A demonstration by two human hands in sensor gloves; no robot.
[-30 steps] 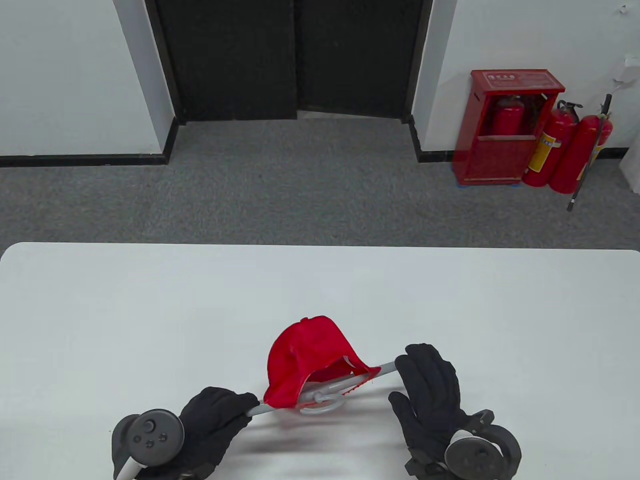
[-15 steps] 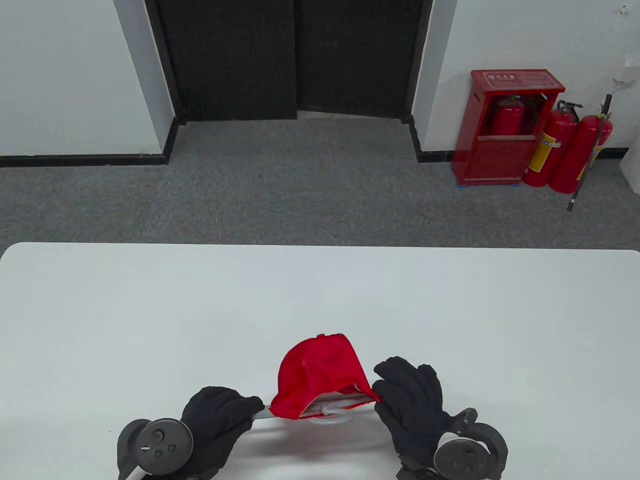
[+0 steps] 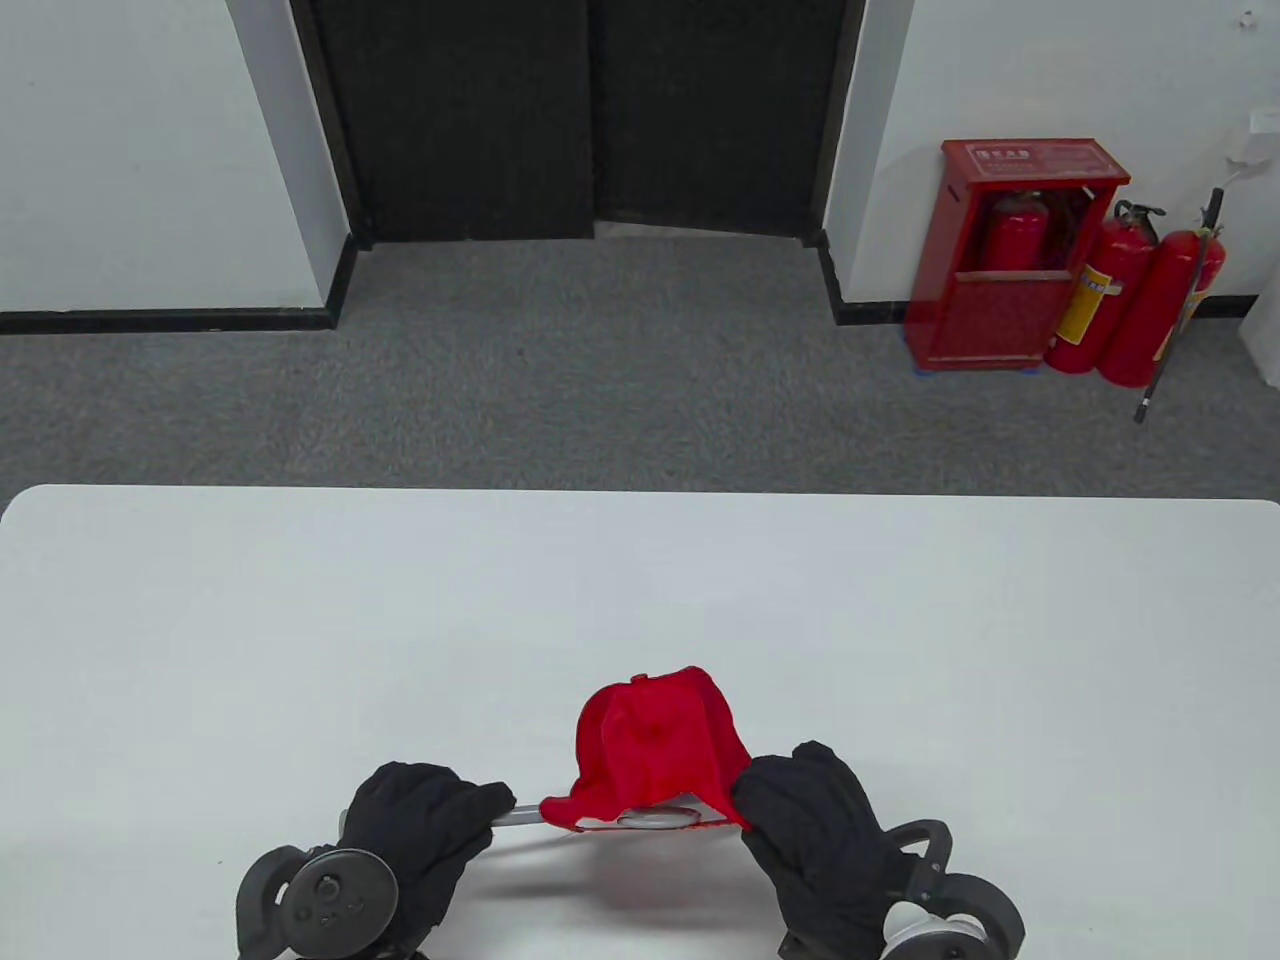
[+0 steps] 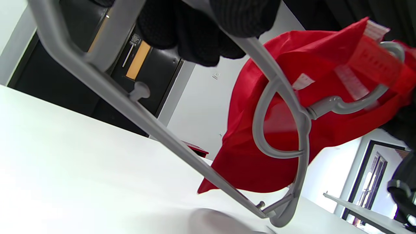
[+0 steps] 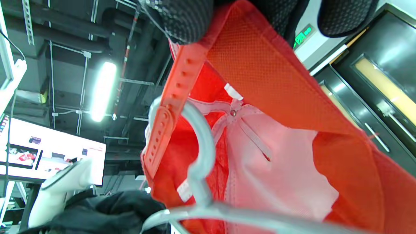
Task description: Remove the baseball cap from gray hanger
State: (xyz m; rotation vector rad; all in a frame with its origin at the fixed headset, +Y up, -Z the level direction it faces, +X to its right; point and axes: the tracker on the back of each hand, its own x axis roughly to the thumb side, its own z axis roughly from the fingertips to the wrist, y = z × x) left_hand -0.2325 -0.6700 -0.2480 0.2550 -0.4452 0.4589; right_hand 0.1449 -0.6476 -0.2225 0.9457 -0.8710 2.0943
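A red baseball cap (image 3: 655, 745) hangs on a gray hanger (image 3: 520, 818) held above the near edge of the white table (image 3: 640, 600). My left hand (image 3: 425, 825) grips the hanger's left end; the left wrist view shows its fingers (image 4: 208, 29) wrapped around the bar of the hanger (image 4: 182, 149), with the cap (image 4: 318, 107) draped over the hook. My right hand (image 3: 810, 820) grips the cap's right side. In the right wrist view its fingertips (image 5: 182, 19) pinch the cap (image 5: 276, 107) beside the red snap strap (image 5: 172, 110), which loops over the hanger's hook (image 5: 201, 139).
Beyond the table's far edge lie gray carpet, a dark double door (image 3: 590, 110) and a red fire-extinguisher cabinet (image 3: 1010, 250) with extinguishers (image 3: 1150, 300) at the right wall.
My right hand slid left from the hanger's right end onto the cap and closed on it. The hanger levelled out and came nearer the table's front edge. The left hand kept its grip.
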